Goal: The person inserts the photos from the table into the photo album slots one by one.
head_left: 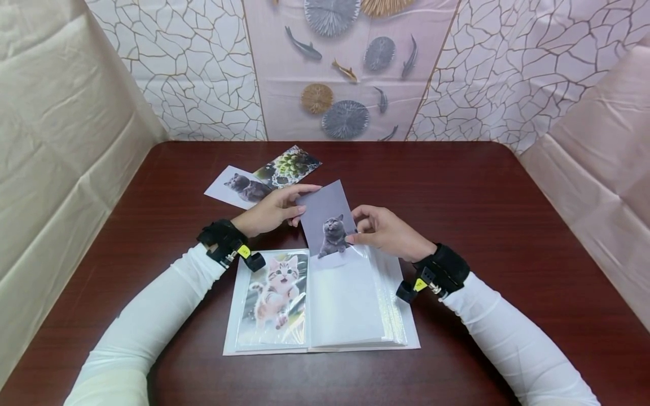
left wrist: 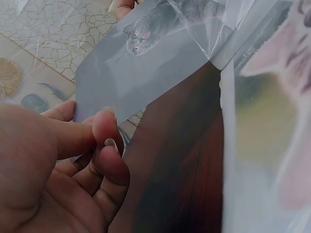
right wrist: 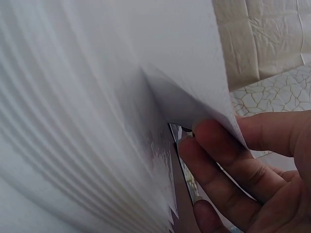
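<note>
A white photo album (head_left: 413, 338) lies spread on the table, a kitten picture (head_left: 281, 293) in its left page. Slanting over the top of the right page (head_left: 345, 310) is a grey cat photo (head_left: 325, 208), its lower end under the clear sleeve film (left wrist: 218, 43). My left hand (head_left: 274, 211) pinches the photo's upper left edge between thumb and fingers. At the photo's right side, my right hand (head_left: 383, 228) pinches the album page's upper edge; the right wrist view shows thumb and fingers (right wrist: 218, 141) on opposite faces of that white sheet.
Behind my left hand, another cat photo (head_left: 238, 186) lies on the dark wooden table (head_left: 457, 186), partly overlapping a green plant photo (head_left: 289, 166). More album pages (right wrist: 73, 121) fan out beneath the lifted one. Patterned cloth (head_left: 203, 67) hangs beyond the table's far edge.
</note>
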A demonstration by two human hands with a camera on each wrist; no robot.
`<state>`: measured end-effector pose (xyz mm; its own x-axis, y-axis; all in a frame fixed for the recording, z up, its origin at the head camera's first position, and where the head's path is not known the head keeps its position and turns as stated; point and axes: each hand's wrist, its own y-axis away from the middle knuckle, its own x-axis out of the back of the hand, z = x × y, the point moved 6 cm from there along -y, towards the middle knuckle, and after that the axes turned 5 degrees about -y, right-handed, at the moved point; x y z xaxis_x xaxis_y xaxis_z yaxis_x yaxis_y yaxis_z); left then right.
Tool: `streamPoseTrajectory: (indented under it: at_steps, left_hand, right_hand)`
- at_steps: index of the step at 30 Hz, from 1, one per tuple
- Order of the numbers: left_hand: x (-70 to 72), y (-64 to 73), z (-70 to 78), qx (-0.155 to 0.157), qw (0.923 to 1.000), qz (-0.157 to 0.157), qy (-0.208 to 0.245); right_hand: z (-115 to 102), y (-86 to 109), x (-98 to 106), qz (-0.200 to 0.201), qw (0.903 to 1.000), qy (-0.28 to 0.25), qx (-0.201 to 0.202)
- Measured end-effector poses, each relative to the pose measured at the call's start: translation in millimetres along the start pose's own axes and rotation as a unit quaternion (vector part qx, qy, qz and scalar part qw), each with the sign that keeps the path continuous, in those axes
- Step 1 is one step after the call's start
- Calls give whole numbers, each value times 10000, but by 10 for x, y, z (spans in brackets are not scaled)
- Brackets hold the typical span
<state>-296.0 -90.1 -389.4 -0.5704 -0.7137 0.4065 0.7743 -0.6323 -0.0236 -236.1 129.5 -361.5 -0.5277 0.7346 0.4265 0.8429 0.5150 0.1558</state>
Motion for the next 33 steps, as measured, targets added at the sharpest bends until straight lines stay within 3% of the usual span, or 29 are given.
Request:
streamPoseTrajectory:
  at_steps: [33]
  left_hand:
    - [-82, 28, 39, 1, 9997, -210, -124]
  right_hand:
    - [29, -7, -10, -27, 9999, -138, 28]
